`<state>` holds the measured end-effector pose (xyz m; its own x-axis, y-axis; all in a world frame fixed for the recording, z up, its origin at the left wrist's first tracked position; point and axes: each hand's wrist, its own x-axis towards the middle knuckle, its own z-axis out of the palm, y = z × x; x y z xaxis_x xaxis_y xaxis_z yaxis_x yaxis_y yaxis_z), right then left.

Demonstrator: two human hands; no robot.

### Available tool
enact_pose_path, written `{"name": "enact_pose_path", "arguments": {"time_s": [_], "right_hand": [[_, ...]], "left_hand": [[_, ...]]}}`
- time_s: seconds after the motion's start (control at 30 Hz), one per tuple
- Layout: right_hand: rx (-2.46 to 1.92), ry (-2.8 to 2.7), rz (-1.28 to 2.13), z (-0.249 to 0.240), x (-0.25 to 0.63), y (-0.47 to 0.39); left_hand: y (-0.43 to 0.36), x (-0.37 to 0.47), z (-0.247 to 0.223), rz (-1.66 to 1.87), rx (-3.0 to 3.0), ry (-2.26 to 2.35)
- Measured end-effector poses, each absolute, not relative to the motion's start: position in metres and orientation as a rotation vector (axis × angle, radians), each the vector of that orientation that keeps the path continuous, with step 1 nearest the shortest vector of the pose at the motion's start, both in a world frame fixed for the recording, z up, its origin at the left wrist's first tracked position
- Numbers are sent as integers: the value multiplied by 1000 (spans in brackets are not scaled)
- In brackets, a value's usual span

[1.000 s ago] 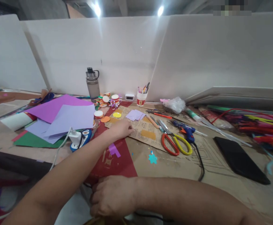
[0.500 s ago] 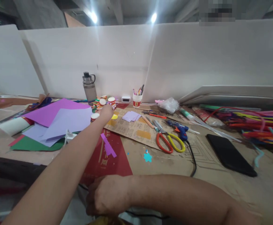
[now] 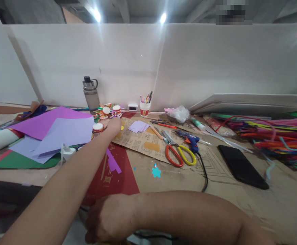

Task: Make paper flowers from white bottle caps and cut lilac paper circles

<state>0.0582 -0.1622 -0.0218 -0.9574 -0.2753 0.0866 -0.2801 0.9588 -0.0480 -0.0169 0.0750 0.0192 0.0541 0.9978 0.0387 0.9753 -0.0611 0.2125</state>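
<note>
My left hand (image 3: 114,126) reaches far across the table to a cluster of small red-and-white drum-like pieces (image 3: 116,109). Its fingers point away and are hidden behind the back of the hand, so what they touch does not show. Another such disc (image 3: 98,127) lies just left of the wrist. A yellow paper piece (image 3: 122,128) peeks out at the hand's right side. Low at the table's front edge, my right hand (image 3: 109,217) has its fingers curled in and down; anything inside them is hidden. Purple paper strips (image 3: 113,162) lie between the two hands.
Purple sheets (image 3: 64,134) and a bottle (image 3: 91,97) stand left. Lilac paper squares (image 3: 138,126), scissors (image 3: 173,149), a glue gun (image 3: 193,143), a phone (image 3: 242,166) and pipe cleaners (image 3: 276,136) spread rightward. A turquoise flower cutout (image 3: 156,172) lies in front. Another person's arm (image 3: 5,110) shows far left.
The view has shifted slightly, so things on the table appear further left. My left hand stays by the drum-like pieces, a little lower; my right hand stays curled at the table edge.
</note>
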Motion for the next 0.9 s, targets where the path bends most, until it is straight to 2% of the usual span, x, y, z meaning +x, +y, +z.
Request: {"name": "enact_pose_path", "arguments": {"time_s": [0.37, 0.47, 0.57, 0.73, 0.9], "right_hand": [[458, -3099, 145, -15, 56, -160], [431, -3141, 184, -11, 55, -160], [384, -3147, 199, -9, 55, -161], [415, -3147, 211, -11, 55, -162], [430, -3191, 215, -11, 55, -162]], "left_hand": [[78, -25, 27, 505, 2134, 2067], [73, -17, 33, 578, 2134, 1908], [59, -1, 37, 635, 2111, 1525], [16, 26, 49, 361, 2171, 946], [-37, 42, 69, -205, 1945, 385]]}}
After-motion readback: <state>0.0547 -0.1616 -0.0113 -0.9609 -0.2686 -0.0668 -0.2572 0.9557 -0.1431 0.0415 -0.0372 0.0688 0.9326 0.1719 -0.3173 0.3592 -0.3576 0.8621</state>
